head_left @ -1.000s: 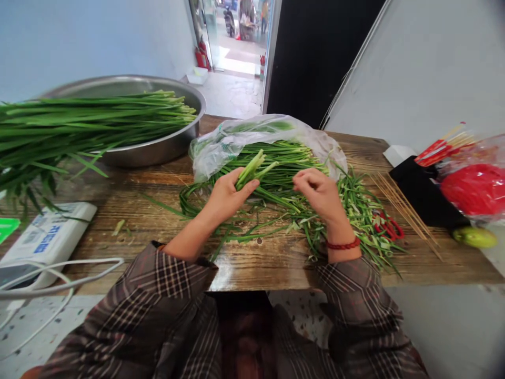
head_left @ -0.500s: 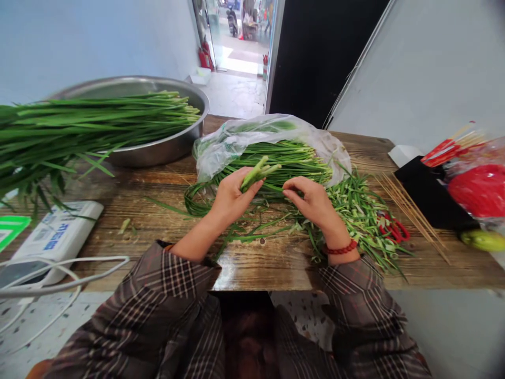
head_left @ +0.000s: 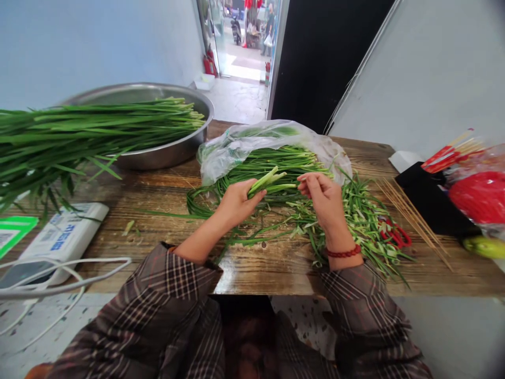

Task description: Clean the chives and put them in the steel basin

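Observation:
My left hand [head_left: 239,202] is closed around a small bunch of garlic chives [head_left: 265,181], pale stem ends pointing right. One stem reaches to the fingertips of my right hand [head_left: 323,197], which are pinched together; what they hold, if anything, is too small to make out. Behind both hands more garlic chives [head_left: 276,158] lie in an opened clear plastic bag [head_left: 224,158]. Beneath and beside my right hand spreads a heap of trimmed leaves and stem scraps [head_left: 359,210].
A steel basin [head_left: 158,155] at the left holds long chives hanging over its side. Nearer me are a white scale [head_left: 71,229] and a white cable [head_left: 106,260]. At the right lie red-handled scissors [head_left: 400,237], wooden skewers [head_left: 414,218] and a black box [head_left: 432,197].
My right hand has moved slightly right and up, its fingertips now at a stem's end. In my left hand the bunch has tilted rightward. The view has shifted slightly.

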Demonstrator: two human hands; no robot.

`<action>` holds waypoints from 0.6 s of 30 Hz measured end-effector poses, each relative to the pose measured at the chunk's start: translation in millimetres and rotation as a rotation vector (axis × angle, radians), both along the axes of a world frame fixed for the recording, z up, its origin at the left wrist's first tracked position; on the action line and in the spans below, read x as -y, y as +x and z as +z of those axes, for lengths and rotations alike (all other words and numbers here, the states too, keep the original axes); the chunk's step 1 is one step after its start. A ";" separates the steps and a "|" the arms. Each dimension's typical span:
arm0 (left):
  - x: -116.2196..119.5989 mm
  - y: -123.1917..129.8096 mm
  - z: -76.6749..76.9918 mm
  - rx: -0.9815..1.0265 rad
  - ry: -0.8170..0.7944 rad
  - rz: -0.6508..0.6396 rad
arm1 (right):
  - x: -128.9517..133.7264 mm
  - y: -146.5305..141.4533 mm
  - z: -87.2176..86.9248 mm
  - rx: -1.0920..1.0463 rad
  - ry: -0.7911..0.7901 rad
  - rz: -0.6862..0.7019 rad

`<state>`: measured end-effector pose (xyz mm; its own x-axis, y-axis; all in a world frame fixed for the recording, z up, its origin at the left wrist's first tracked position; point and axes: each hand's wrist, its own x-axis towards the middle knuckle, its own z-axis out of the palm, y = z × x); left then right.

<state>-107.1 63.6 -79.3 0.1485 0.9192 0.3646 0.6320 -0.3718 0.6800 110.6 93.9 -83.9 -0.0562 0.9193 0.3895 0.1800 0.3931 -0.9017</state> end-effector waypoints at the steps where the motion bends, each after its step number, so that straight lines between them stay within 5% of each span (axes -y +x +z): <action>1: 0.3 0.3 0.7 0.008 -0.002 -0.002 | 0.1 -0.6 -0.3 0.062 0.024 0.009; 6: 1.3 1.2 0.8 0.043 -0.017 -0.042 | 1.6 -6.6 -2.6 0.319 0.207 0.033; 12: 2.7 3.1 -3.4 -0.059 -0.035 -0.158 | 2.2 -6.3 -1.6 0.216 0.172 0.105; 18: 1.4 -0.6 3.0 0.043 0.004 0.059 | -17.9 16.2 -6.9 -0.203 0.007 -0.234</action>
<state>-107.7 62.2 -76.3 0.0776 0.9245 0.3732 0.6231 -0.3372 0.7057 126.8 111.8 -90.9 0.2360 0.8956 0.3771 0.0823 0.3682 -0.9261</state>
